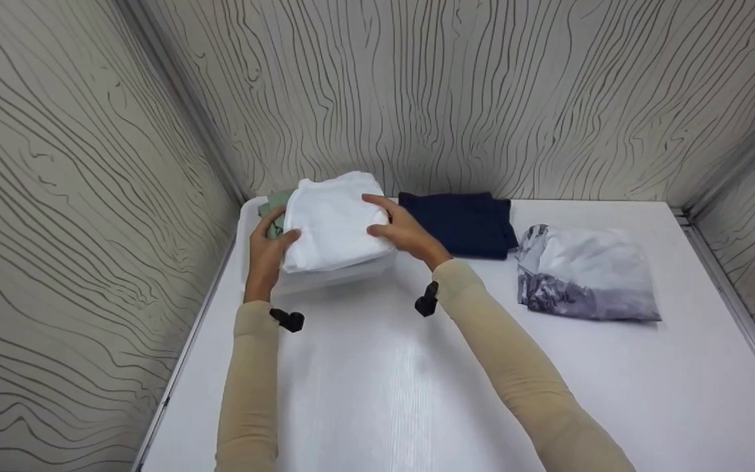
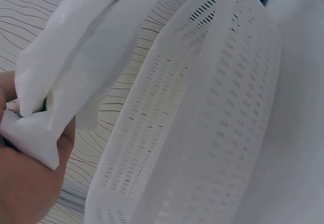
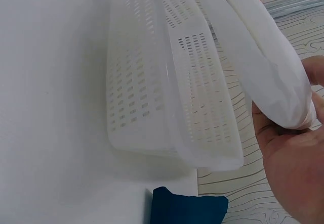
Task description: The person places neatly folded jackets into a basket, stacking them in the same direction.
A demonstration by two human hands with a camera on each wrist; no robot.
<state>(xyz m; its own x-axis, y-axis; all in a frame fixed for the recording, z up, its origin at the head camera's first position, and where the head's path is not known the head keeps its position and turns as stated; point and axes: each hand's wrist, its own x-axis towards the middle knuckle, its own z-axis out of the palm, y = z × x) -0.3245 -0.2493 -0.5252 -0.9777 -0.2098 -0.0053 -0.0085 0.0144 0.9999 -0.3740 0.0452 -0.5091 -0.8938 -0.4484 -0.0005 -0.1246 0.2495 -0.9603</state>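
Note:
A folded white garment [image 1: 335, 226] is held between both hands above a white perforated plastic basket [image 1: 335, 278]. My left hand [image 1: 266, 252] grips its left edge, thumb on top. At the opposite side my right hand [image 1: 410, 233] pinches the right edge, thumb and fingers over the cloth. Both wrist views show the folded layers of the white garment [image 2: 81, 67] raised above the rim of the basket [image 3: 136, 82]. A green cloth [image 1: 276, 200] shows behind the left hand, at the basket's left end; most of it is hidden by the white garment.
Right of the basket lies a folded navy cloth [image 1: 456, 226] against the back wall. Farther right, a folded white-and-grey patterned cloth [image 1: 587, 275] lies on the white table [image 1: 364, 393]. Wood-grain panels [image 1: 417, 98] enclose the back and sides.

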